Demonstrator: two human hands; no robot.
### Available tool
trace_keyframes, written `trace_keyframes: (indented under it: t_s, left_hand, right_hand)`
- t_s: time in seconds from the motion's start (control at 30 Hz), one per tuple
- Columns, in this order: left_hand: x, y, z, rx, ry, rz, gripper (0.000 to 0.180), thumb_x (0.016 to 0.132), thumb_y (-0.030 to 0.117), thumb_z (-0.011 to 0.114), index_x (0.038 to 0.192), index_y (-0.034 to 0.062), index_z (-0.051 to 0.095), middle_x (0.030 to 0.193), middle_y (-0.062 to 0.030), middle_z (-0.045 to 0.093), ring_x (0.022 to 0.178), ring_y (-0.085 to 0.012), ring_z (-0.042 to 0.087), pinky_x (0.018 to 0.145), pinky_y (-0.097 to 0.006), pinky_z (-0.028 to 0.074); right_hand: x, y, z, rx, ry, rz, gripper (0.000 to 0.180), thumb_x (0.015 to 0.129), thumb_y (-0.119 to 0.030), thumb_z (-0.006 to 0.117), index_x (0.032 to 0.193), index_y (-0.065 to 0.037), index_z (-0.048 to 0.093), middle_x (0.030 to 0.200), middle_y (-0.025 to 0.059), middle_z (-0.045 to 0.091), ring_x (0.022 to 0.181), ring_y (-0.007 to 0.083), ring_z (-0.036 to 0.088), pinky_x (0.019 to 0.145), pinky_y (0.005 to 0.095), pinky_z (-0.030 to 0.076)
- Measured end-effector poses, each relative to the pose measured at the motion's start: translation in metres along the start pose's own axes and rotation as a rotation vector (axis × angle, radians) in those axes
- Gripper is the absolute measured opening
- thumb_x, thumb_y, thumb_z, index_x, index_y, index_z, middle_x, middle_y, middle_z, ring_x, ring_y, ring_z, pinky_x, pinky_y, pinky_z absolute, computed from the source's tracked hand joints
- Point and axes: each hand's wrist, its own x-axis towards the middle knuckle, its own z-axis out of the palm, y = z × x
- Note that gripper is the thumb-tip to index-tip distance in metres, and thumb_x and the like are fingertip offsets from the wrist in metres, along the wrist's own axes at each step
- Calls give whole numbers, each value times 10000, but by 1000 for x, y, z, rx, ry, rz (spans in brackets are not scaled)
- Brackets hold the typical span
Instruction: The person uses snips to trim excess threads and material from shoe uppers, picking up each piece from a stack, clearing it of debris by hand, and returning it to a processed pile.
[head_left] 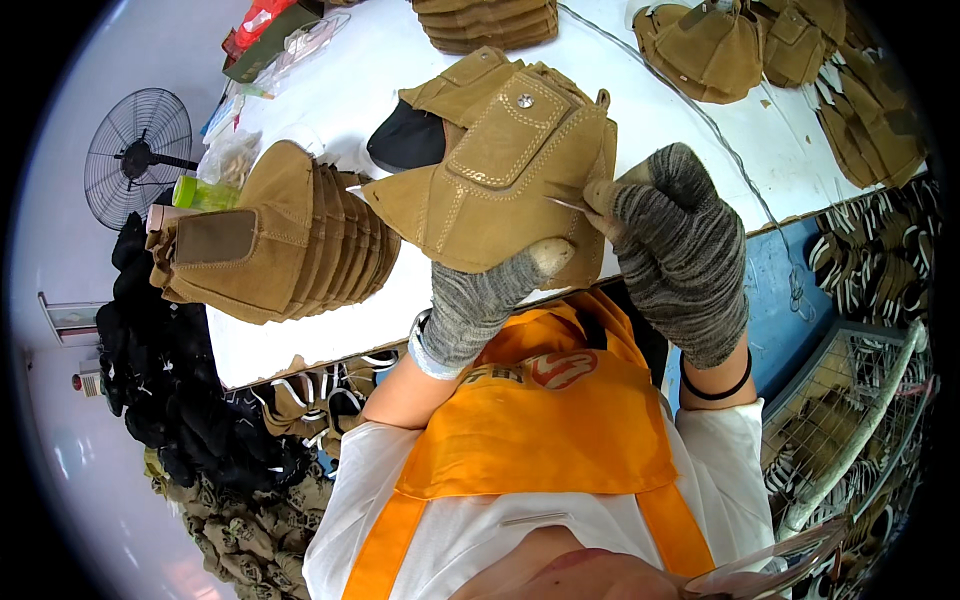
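Note:
A tan suede boot upper point(500, 215) with pale stitching, a strap and a round metal snap is held up before me at the table's near edge. Its lower edge is gripped by my left hand point(478, 308), in a grey fingerless glove, with the thumb lying on the suede. My right hand point(685, 245), gloved alike, is closed on a thin, pointed metal tool point(570, 204). The tool's tip lies against the upper's side, next to the stitching; most of it is hidden in the fingers. Behind the upper a black lining piece point(405, 137) shows.
Nested tan uppers point(290, 240) stand on the white table point(340, 75) at the left. More uppers point(700, 50) lie at the far right. A cable point(690, 100) crosses the tabletop. A fan point(137, 158) is at the left; a wire cart point(850, 420) holding shoe parts stands at the right.

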Motion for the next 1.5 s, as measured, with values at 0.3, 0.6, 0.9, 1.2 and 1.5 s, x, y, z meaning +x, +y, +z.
trace_keyframes:
  t_s: [0.3, 0.6, 0.9, 1.2, 1.5]
  left_hand:
    - [-4, -8, -2, 254, -23, 148, 533, 794, 389, 697, 1201, 76, 552, 1126, -80, 623, 1016, -219, 606, 836, -336, 500]
    - [-5, -3, -1, 124, -13, 104, 533, 778, 362, 723, 1189, 65, 559, 1114, -82, 630, 1007, -216, 609, 838, -333, 496]
    - [-4, -12, -3, 479, -15, 186, 560, 763, 413, 717, 1200, 100, 559, 1125, -59, 624, 1007, -214, 607, 831, -329, 500]
    - [-4, -6, 1, 211, -1, 105, 540, 769, 428, 704, 1190, 117, 571, 1121, -53, 625, 1005, -202, 609, 818, -322, 506]
    - [-2, -5, 4, 194, 23, 141, 586, 722, 332, 783, 1172, 42, 546, 1060, -97, 646, 967, -196, 633, 788, -318, 532]
  right_hand:
    - [-3, -4, 0, 22, 0, 29, 223, 701, -15, 711, 908, -78, 657, 770, 76, 569, 646, 218, 576, 561, 289, 477]
    - [-5, -2, 1, 75, -57, 51, 222, 707, -26, 716, 912, -87, 657, 765, 61, 577, 675, 192, 582, 595, 290, 487]
    - [0, -7, 1, -8, -42, -2, 215, 701, -34, 719, 899, -73, 645, 778, 69, 577, 666, 204, 588, 571, 292, 493]
    - [-6, -2, 2, 26, -21, 48, 220, 699, -24, 715, 901, -68, 642, 766, 74, 573, 656, 221, 579, 563, 299, 485]
    - [-5, -6, 0, 8, -45, 69, 207, 704, -22, 717, 892, -67, 643, 758, 73, 568, 645, 219, 583, 557, 289, 487]
